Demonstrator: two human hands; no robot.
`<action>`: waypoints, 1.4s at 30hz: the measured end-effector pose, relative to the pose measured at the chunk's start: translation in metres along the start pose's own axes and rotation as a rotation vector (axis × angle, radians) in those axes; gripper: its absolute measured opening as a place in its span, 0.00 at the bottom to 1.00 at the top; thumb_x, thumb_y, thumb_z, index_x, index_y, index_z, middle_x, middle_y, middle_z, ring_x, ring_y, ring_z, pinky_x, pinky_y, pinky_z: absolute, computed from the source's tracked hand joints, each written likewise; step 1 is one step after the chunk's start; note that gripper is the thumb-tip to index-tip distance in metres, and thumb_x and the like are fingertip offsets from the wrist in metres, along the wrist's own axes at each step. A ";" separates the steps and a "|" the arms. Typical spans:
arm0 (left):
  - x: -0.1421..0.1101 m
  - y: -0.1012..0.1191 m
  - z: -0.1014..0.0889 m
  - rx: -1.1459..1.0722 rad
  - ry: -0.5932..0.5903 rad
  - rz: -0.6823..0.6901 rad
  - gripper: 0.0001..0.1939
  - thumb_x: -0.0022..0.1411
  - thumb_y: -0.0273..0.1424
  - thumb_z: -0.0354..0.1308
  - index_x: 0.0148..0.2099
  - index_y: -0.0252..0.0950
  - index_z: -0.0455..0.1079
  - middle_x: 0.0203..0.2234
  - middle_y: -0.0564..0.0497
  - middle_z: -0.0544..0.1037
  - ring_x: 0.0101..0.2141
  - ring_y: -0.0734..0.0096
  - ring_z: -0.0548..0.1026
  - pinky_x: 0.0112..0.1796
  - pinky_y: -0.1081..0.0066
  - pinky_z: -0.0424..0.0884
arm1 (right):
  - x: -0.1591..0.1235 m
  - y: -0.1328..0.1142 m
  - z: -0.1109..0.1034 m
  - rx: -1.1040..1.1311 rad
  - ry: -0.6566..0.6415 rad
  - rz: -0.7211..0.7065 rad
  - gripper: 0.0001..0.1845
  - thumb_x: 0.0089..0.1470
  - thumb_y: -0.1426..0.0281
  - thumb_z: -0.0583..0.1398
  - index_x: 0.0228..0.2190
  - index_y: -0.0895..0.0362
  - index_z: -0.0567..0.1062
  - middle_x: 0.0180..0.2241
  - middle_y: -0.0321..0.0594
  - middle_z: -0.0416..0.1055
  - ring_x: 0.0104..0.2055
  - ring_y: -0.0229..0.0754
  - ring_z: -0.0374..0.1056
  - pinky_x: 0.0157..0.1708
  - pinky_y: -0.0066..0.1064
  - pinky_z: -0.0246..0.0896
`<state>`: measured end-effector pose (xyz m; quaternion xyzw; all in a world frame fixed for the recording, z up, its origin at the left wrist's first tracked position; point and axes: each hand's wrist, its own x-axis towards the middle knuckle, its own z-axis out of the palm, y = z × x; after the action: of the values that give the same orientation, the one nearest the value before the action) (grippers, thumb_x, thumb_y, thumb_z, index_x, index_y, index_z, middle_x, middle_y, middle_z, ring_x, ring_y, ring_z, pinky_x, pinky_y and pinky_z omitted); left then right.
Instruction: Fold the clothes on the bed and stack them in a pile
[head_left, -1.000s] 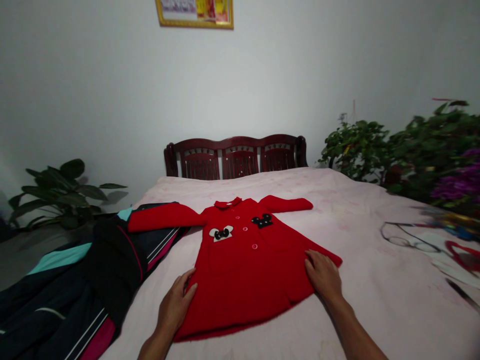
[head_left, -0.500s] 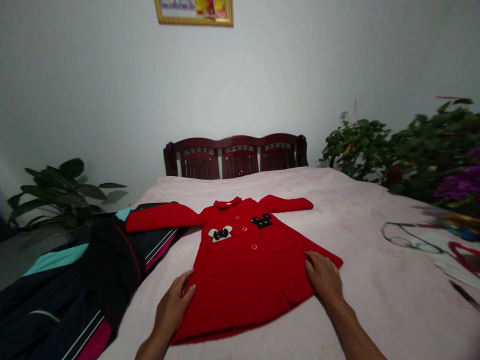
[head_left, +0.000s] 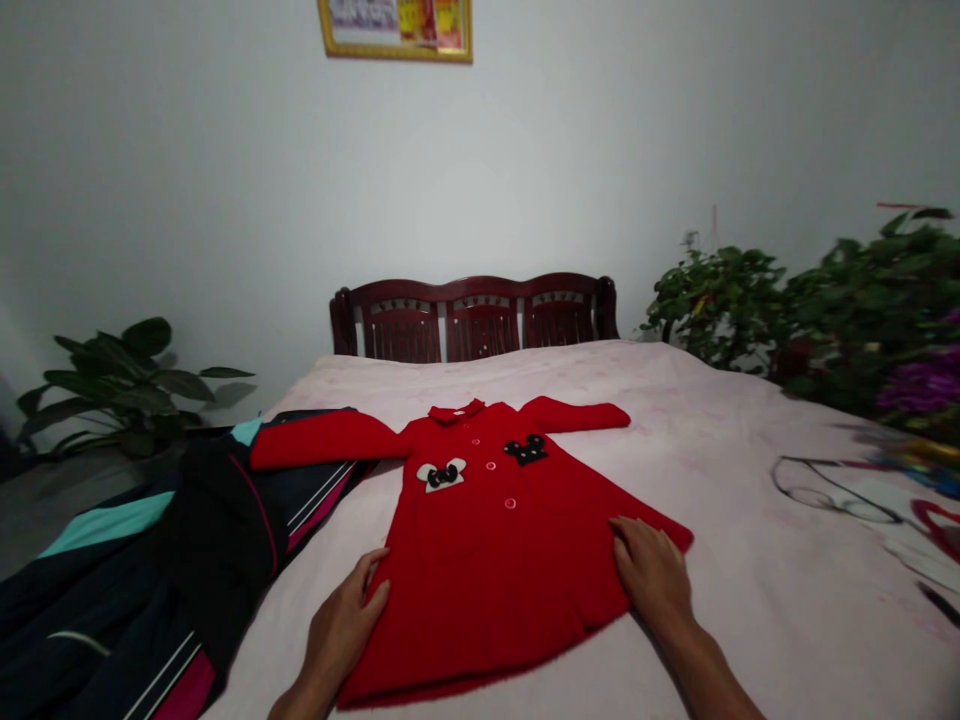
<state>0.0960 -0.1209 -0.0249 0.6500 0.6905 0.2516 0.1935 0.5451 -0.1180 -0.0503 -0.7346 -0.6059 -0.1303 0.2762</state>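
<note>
A red coat (head_left: 480, 575) lies spread face up, with its collar at the far end and both sleeves stretched out sideways. It has round buttons down the front, a white-and-black bow patch (head_left: 442, 475) and a black dotted mouse-ear patch (head_left: 526, 450). My left hand (head_left: 341, 620) rests at the coat's left edge, thumb and forefinger apart, touching the cloth. On the lower right part of the coat lies my right hand (head_left: 654, 572), fingers laid over the fabric; its thumb is hidden.
Dark clothing with turquoise and pink panels (head_left: 217, 530) lies at left, under one red sleeve. Eyeglasses (head_left: 832, 495) and a dark pen (head_left: 937, 602) are on the pink bedsheet (head_left: 750, 600) at right. Beyond stands a wooden headboard (head_left: 480, 315), with plants (head_left: 120, 385) at both sides.
The view has tilted slightly, so the scene sits a little lower. Both hands stay at the same places on the coat.
</note>
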 end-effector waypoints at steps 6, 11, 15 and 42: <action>0.001 0.000 0.002 0.003 -0.018 -0.001 0.22 0.65 0.42 0.47 0.60 0.52 0.63 0.49 0.55 0.80 0.45 0.61 0.79 0.40 0.68 0.70 | 0.026 -0.044 -0.009 0.073 -0.101 -0.090 0.21 0.58 0.68 0.51 0.48 0.55 0.78 0.51 0.44 0.75 0.58 0.53 0.66 0.58 0.47 0.57; -0.001 -0.007 0.006 0.004 -0.030 -0.008 0.22 0.66 0.44 0.45 0.60 0.53 0.62 0.56 0.55 0.75 0.51 0.59 0.77 0.46 0.64 0.70 | 0.069 -0.089 -0.012 0.084 -0.220 -0.257 0.24 0.61 0.67 0.51 0.55 0.60 0.73 0.58 0.50 0.69 0.62 0.54 0.61 0.62 0.47 0.52; 0.006 -0.008 0.007 0.103 0.060 0.089 0.20 0.64 0.43 0.48 0.55 0.48 0.68 0.53 0.50 0.76 0.53 0.57 0.73 0.51 0.60 0.68 | 0.083 -0.101 0.003 0.145 -0.320 -0.420 0.27 0.63 0.63 0.51 0.60 0.60 0.68 0.63 0.51 0.62 0.65 0.53 0.56 0.64 0.49 0.49; 0.331 0.182 0.100 0.387 0.192 0.228 0.16 0.64 0.34 0.55 0.53 0.36 0.73 0.48 0.40 0.78 0.49 0.57 0.74 0.45 0.65 0.68 | 0.070 -0.098 0.049 0.327 -0.370 -0.346 0.22 0.61 0.67 0.54 0.55 0.52 0.74 0.59 0.41 0.68 0.62 0.52 0.59 0.64 0.48 0.51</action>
<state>0.2742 0.2229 0.0243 0.7218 0.6632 0.1955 -0.0305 0.4599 -0.0222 -0.0296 -0.5774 -0.7751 0.0599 0.2495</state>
